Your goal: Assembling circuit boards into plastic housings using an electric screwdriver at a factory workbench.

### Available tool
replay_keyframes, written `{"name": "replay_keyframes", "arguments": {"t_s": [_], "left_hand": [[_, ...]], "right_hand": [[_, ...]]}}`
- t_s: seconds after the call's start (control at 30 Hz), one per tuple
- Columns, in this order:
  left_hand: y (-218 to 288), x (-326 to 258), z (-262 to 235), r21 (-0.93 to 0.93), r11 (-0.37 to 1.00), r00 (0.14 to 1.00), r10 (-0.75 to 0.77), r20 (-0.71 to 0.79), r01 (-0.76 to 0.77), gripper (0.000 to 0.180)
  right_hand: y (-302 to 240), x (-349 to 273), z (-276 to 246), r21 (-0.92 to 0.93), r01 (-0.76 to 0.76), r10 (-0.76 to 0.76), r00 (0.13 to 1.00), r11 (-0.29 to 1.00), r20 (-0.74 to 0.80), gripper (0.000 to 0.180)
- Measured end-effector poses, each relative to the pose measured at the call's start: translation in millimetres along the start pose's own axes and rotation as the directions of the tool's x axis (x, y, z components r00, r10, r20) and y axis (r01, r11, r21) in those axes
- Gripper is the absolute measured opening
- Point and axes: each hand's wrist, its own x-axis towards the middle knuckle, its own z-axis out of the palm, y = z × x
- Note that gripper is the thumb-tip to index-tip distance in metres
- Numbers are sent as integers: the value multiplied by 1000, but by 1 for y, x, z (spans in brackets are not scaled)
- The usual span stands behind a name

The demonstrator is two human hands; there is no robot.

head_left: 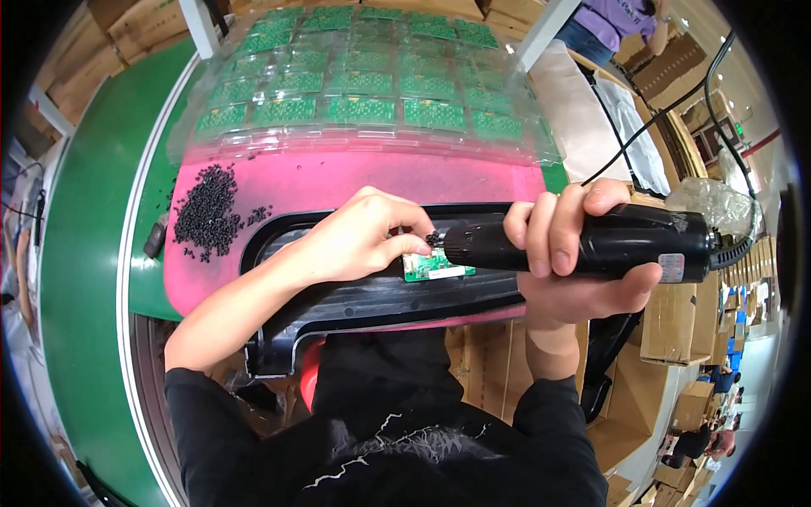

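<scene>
Lying on the pink mat [355, 176]: heap of small black pieces [207, 213] | left hand [361, 238]: thumb and fingertips narrowed at tip of black power tool [483, 247], cannot tell if gripping anything | green circuit board [432, 270]: on black molded part [359, 302], near that tip | right hand [562, 241]: wrapped around tool
</scene>
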Motion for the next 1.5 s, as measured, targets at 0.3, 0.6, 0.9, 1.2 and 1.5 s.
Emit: {"name": "replay_keyframes", "arguments": {"t_s": [0.3,0.6,0.9,1.2,1.5], "left_hand": [[0,-2,2,70,998,1000,-12,29,10,19],[-6,-4,5,342,890,934,347,-80,-301,12],[2,-3,14,295,887,865,432,-257,-355,15],[-1,1,8,261,908,843,406,-353,-328,9],[-10,-2,6,271,947,983,149,108,-173,12]], "right_hand": [[5,-2,-3,36,-3,2,1000,999,22,76],[14,-8,-2,-32,-2,-1,998,999,-67,66],[-8,5,-11,60,-39,40,999,997,-23,53],[-14,8,-27,-43,-102,96,988,994,-124,51],[16,-4,-56,-217,-150,99,969,965,-226,31]]}}
